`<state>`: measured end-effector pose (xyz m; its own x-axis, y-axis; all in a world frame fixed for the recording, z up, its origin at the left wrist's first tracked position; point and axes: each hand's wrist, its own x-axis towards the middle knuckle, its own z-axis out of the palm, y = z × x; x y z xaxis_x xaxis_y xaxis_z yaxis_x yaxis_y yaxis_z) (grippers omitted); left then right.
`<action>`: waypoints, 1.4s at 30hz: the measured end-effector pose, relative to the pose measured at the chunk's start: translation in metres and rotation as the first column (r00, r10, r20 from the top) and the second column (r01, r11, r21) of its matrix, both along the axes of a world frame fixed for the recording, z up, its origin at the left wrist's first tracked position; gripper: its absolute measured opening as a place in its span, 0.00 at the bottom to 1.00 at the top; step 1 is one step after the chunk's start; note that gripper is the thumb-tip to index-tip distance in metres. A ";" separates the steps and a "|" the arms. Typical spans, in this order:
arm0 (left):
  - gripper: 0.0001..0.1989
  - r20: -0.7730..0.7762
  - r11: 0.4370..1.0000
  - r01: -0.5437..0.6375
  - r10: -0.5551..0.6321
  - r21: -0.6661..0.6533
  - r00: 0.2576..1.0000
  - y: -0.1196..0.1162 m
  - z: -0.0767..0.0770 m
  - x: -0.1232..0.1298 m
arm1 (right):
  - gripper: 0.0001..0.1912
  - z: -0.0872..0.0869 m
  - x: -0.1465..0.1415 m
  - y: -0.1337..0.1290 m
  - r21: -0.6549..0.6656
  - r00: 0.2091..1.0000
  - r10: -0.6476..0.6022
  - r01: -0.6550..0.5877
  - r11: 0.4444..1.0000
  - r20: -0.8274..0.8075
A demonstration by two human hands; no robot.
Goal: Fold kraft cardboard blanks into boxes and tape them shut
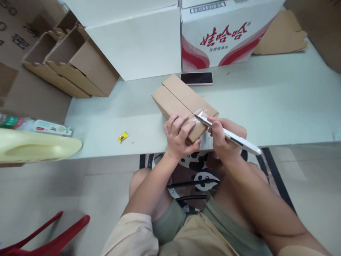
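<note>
A small brown cardboard box lies at an angle near the front edge of the pale table, its top flaps meeting in a seam. Clear tape covers the near end of that seam. My left hand grips the box's near left side, fingers over the top and thumb at the near end. In my right hand is a white utility knife. Its blade tip touches or nearly touches the seam beside the tape; which of these I cannot tell.
A phone lies behind the box, before a white carton with red print. Open cardboard boxes stand at the left. A yellow wrapper lies left of my hands. A pale yellow object juts over the left table edge.
</note>
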<state>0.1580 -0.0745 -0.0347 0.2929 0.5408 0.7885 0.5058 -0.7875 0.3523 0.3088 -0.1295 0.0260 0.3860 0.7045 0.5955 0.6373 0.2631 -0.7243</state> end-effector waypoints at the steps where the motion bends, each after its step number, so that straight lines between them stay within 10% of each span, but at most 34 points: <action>1: 0.27 -0.008 1.000 -0.015 0.015 0.011 1.000 0.002 0.000 0.000 | 0.17 0.000 -0.001 0.002 -0.003 1.000 -0.010 0.010 1.000 -0.001; 25: 0.27 -0.076 0.992 -0.054 0.063 0.115 0.995 0.005 -0.001 -0.001 | 0.15 -0.010 -0.002 -0.007 -0.029 0.936 0.029 -0.041 0.999 -0.350; 33: 0.25 0.064 0.986 0.071 -0.081 0.149 0.995 0.015 0.000 -0.014 | 0.20 -0.018 0.031 -0.003 0.212 0.757 0.096 0.058 0.976 -0.647; 38: 0.23 0.148 0.994 0.080 -0.090 0.073 0.985 0.019 0.002 -0.042 | 0.19 -0.037 0.051 0.023 -0.161 0.944 -0.123 0.077 0.984 -0.305; 42: 0.26 0.262 0.995 0.039 -0.014 -0.089 0.965 0.021 -0.005 -0.070 | 0.33 -0.053 0.058 0.040 -0.552 0.989 0.032 0.054 0.832 0.144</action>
<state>0.0884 -0.0537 -0.0393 0.0989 0.6102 0.7860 0.3659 -0.7569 0.5415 0.3664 -0.0899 -0.0269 0.3378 0.9282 0.1560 0.7440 -0.1619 -0.6482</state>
